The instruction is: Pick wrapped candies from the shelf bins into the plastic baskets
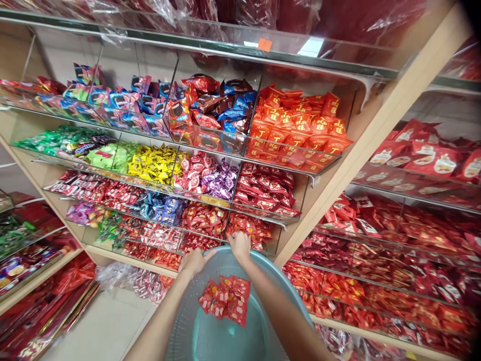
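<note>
A teal plastic basket (287,286) with perforated sides is below me, in front of the shelves. Inside it lie several red candy packets (225,298) with round printed marks. My left hand (194,261) grips the far rim of the basket, its thumb pointing right. My right hand (239,245) reaches past the rim to the lower shelf, fingers closed at the edge of the red packets (251,228) there. Whether something is pinched in those fingers I cannot make out.
Clear-fronted shelves (210,193) of wrapped sweets rise ahead, with yellow candies (152,163) and orange-red packets (296,125) higher up. A slanting wooden upright (338,175) divides them from more red packets at right. Plastic-wrapped sweets (145,286) lie on the floor at left.
</note>
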A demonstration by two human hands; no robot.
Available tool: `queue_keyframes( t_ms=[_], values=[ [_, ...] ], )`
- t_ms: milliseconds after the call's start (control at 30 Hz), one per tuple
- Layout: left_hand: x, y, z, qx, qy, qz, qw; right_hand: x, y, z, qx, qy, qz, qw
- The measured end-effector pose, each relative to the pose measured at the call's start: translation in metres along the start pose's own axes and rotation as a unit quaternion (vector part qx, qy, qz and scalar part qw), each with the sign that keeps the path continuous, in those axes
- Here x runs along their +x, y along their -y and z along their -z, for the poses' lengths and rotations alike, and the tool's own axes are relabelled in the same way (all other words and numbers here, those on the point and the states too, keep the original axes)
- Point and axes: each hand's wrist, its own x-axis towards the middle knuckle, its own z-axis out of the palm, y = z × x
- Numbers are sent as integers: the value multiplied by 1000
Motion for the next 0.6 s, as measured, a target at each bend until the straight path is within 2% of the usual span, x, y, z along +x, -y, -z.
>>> queue_keyframes(
  t_ms=[167, 267, 433, 533, 600],
  values=[
    [0, 1, 0, -2, 5, 0, 1000, -2, -2, 5, 17, -33, -18, 999],
    [1, 1, -1, 0, 1, 3, 1000, -6, -6, 22, 41, -66, -2, 997],
    [3, 2, -3, 2, 3, 7, 1000, -25, -18, 56, 155, -135, 61, 977],
    [5, 3, -5, 3, 5, 3, 1000, -41, -26, 61, 205, -97, 86, 970],
    [5, 3, -6, 5, 3, 5, 1000, -51, -31, 52, 241, -38, 86, 966]
  ],
)
